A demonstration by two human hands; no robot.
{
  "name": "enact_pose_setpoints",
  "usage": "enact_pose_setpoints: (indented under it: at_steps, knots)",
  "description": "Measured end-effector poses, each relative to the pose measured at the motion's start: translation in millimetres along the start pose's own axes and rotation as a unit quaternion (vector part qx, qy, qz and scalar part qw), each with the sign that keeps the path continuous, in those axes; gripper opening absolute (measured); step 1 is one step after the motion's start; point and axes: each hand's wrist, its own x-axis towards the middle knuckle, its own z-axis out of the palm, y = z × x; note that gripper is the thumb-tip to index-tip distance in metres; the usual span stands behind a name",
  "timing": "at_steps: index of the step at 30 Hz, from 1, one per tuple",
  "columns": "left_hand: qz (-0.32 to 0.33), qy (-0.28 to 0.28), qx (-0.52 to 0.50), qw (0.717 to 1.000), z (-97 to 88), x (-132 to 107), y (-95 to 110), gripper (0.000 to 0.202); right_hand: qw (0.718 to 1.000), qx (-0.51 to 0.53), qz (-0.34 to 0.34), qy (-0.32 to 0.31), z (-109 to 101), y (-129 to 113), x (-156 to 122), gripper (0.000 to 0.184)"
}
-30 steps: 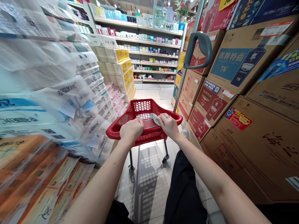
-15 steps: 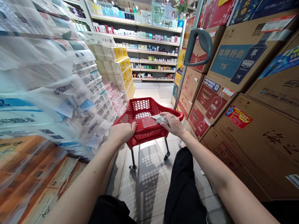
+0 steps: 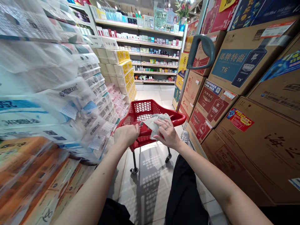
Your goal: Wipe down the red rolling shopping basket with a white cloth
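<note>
A red plastic shopping cart (image 3: 174, 117) on wheels stands in the aisle in front of me, its grey handle (image 3: 201, 51) raised at the upper right. My left hand (image 3: 126, 135) is closed on the cart's near rim. My right hand (image 3: 166, 133) holds a pale grey cloth (image 3: 154, 122) spread against the near rim, fingers partly extended over it. The basket looks empty inside.
Wrapped packs of tissue paper (image 3: 58, 93) are stacked high on the left. Cardboard cartons (image 3: 246, 93) are piled on the right, leaving a narrow tiled aisle (image 3: 152, 184). Shelves of small goods (image 3: 152, 50) cross the far end. My black trouser leg (image 3: 185, 190) shows below.
The cloth was bunched under my right hand on the rim; now it is spread out wider. My left hand has stayed on the near rim, having shifted left a second ago.
</note>
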Motion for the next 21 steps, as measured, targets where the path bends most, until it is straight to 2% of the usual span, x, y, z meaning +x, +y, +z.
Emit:
enact_pose_setpoints:
  at_steps: [2,4,6,8,12,16,18,21]
  knots:
    - [0.004,0.006,-0.003,1.000,1.2,0,0,0.067,0.999,-0.011,0.042,-0.007,-8,4,2,0.038]
    - [0.003,0.011,-0.004,1.000,2.4,0,0,0.068,0.996,-0.043,0.068,-0.030,-14,10,5,0.056]
    - [0.000,0.013,-0.007,1.000,3.1,1,0,0.068,0.992,-0.075,0.064,-0.074,-17,15,9,0.068]
    - [0.000,0.012,-0.009,1.000,3.5,1,0,0.068,0.987,-0.089,0.049,-0.123,-18,21,15,0.071]
    - [0.006,0.011,-0.009,1.000,4.7,2,2,0.069,0.976,-0.078,0.042,-0.197,-16,29,34,0.064]
    - [0.016,0.023,-0.011,1.000,5.7,0,4,0.071,0.966,-0.059,0.090,-0.236,-10,38,52,0.047]
    - [0.039,0.021,-0.026,0.999,4.7,0,-1,0.072,0.962,-0.039,0.115,-0.244,-8,43,56,0.043]
    - [0.092,0.024,-0.063,0.994,3.0,5,-20,0.070,0.965,-0.019,0.129,-0.229,-7,49,55,0.039]
